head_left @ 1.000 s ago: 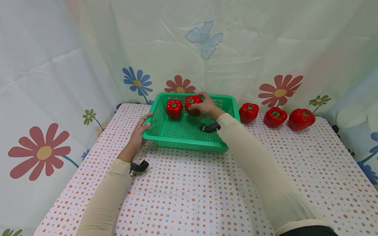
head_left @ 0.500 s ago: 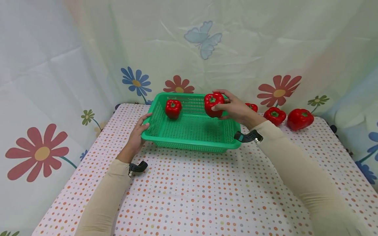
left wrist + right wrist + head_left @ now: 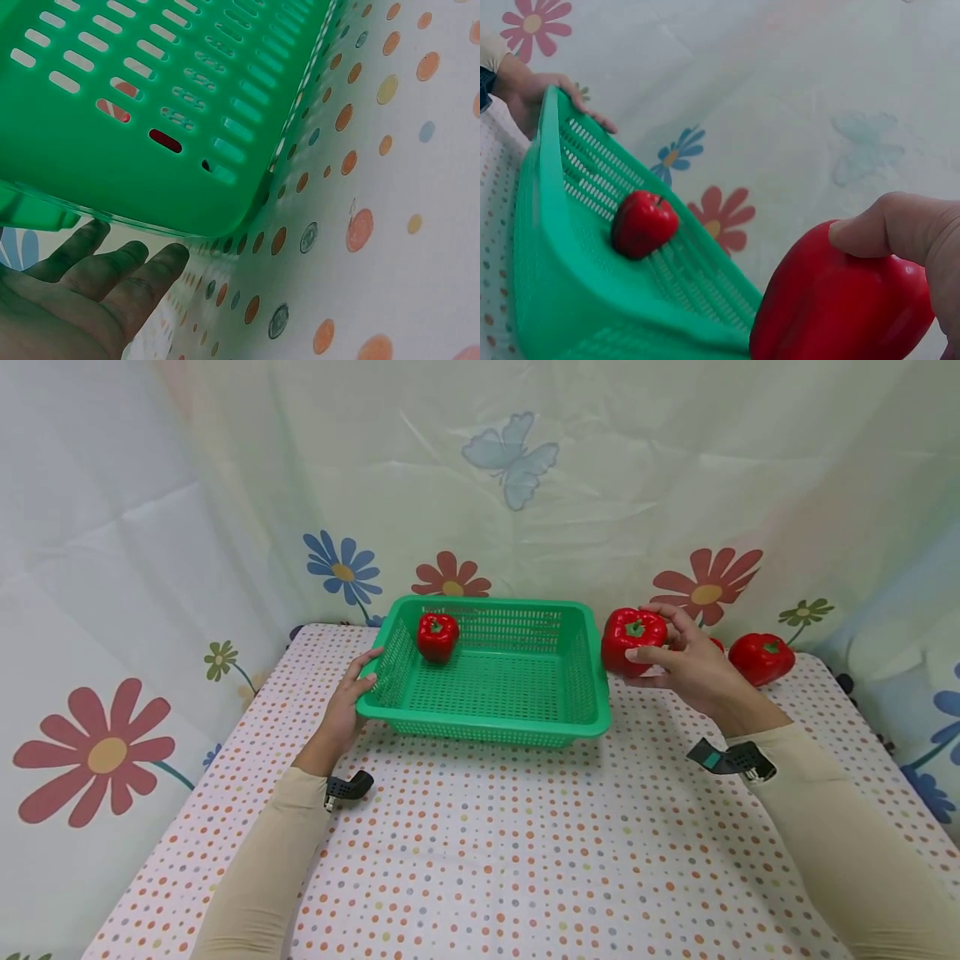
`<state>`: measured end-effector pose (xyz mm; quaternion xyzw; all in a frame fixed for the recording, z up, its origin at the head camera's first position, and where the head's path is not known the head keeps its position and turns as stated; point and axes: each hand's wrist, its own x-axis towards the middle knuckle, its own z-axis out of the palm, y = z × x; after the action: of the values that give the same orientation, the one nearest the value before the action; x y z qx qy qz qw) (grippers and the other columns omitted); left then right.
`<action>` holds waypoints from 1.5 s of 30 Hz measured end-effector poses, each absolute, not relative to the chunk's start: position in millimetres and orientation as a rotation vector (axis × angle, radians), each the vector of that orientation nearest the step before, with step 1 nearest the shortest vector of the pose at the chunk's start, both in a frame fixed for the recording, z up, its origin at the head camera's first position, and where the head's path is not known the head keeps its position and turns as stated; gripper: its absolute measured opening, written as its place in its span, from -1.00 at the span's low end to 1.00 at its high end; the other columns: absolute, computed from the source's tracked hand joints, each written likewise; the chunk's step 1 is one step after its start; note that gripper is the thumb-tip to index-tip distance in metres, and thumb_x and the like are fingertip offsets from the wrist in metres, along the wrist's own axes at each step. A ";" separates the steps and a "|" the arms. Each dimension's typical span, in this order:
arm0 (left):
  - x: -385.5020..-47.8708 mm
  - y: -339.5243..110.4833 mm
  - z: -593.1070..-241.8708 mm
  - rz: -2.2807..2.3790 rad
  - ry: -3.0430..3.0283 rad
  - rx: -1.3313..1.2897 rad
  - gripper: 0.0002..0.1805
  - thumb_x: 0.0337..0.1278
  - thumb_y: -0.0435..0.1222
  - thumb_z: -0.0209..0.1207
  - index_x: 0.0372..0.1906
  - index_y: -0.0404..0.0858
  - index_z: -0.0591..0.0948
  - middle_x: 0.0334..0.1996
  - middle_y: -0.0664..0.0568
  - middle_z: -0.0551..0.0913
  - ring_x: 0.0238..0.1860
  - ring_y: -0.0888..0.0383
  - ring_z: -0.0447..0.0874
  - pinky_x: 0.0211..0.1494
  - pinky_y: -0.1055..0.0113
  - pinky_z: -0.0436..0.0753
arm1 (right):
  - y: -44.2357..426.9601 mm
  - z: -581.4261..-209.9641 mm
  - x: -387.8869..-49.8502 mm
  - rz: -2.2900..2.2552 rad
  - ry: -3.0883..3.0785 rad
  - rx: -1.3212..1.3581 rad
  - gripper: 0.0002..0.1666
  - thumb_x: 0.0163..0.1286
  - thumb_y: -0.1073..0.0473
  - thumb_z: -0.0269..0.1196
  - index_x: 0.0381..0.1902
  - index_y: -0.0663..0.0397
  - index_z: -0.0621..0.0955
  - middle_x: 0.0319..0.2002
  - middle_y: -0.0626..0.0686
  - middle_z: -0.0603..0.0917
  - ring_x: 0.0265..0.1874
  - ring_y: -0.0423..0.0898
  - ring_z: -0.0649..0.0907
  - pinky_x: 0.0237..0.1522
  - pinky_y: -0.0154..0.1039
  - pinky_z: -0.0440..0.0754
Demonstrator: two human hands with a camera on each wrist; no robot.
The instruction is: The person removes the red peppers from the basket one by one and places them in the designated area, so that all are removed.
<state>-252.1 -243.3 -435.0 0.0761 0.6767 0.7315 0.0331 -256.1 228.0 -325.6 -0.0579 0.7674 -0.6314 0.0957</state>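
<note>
My right hand (image 3: 699, 670) grips a red bell pepper (image 3: 628, 642) just outside the right end of a green perforated plastic basket (image 3: 480, 727). In the right wrist view, the thumb (image 3: 885, 229) presses on that pepper's side. Another red bell pepper (image 3: 437, 638) stands inside the basket at the back left corner. My left hand (image 3: 345, 706) rests at the basket's left rim. The left wrist view shows its fingers (image 3: 139, 296) nearly straight beneath the rim, outside the basket's wall; its thumb is out of that view.
To the right on the table (image 3: 487, 860) lies a red bell pepper (image 3: 761, 658); a second one (image 3: 717, 644) is mostly hidden behind my right hand. Dotted cloth covers the table, and a flowered curtain (image 3: 570, 510) hangs behind it.
My right hand has lifted one pepper out of the basket and carried it right, past the basket's end. It now covers peppers on the table seen earlier. The left hand has stayed put.
</note>
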 end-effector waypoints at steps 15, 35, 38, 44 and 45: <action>-252.1 -242.6 -434.9 2.236 2.091 0.223 -0.47 0.55 -0.18 -0.23 0.53 0.07 0.11 0.56 0.00 -0.02 0.47 -0.12 0.15 0.17 0.31 0.48 | 257.5 -394.3 -248.9 -1.747 2.201 -0.041 -0.07 0.38 0.10 0.29 0.50 -0.40 0.01 0.51 0.30 -0.10 0.45 0.36 0.04 0.17 0.25 0.47; -251.2 -241.6 -436.1 2.265 2.067 0.243 -0.47 0.55 -0.19 -0.23 0.53 0.05 0.11 0.57 0.01 -0.06 0.53 -0.08 0.03 0.47 -0.12 0.17 | 267.0 -390.9 -250.4 -1.553 2.197 -0.050 0.10 0.43 0.08 0.23 0.59 -0.04 -0.26 0.50 0.44 -0.10 0.42 0.45 0.12 0.25 0.29 0.40; -251.1 -241.1 -435.7 2.259 2.075 0.241 -0.47 0.55 -0.19 -0.24 0.53 0.05 0.11 0.57 0.01 -0.06 0.53 -0.08 0.04 0.46 -0.12 0.17 | 268.8 -379.7 -247.3 -1.471 2.314 -0.059 0.09 0.44 0.03 0.21 0.59 0.02 -0.26 0.51 0.45 -0.07 0.40 0.45 0.19 0.19 0.21 0.48; -252.4 -241.9 -434.6 2.250 2.080 0.254 -0.47 0.56 -0.19 -0.24 0.53 0.05 0.11 0.56 0.01 -0.03 0.51 -0.09 0.08 0.40 0.01 0.27 | 261.5 -341.3 -237.5 -1.272 2.671 -0.085 0.09 0.41 -0.12 0.21 0.60 -0.02 -0.18 0.52 0.42 -0.03 0.40 0.46 0.16 0.15 0.26 0.49; -252.6 -242.4 -434.8 2.247 2.080 0.258 -0.47 0.56 -0.19 -0.25 0.53 0.05 0.10 0.56 0.01 -0.03 0.51 -0.09 0.08 0.39 0.05 0.30 | 256.5 -333.6 -235.1 -1.250 2.719 -0.107 0.10 0.39 -0.14 0.23 0.60 -0.04 -0.16 0.52 0.41 -0.02 0.41 0.46 0.14 0.15 0.30 0.47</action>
<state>-252.6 -242.4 -434.8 0.0840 0.6764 0.7309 0.0342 -235.1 256.5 -333.6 -0.0356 0.9056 -0.4162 0.0736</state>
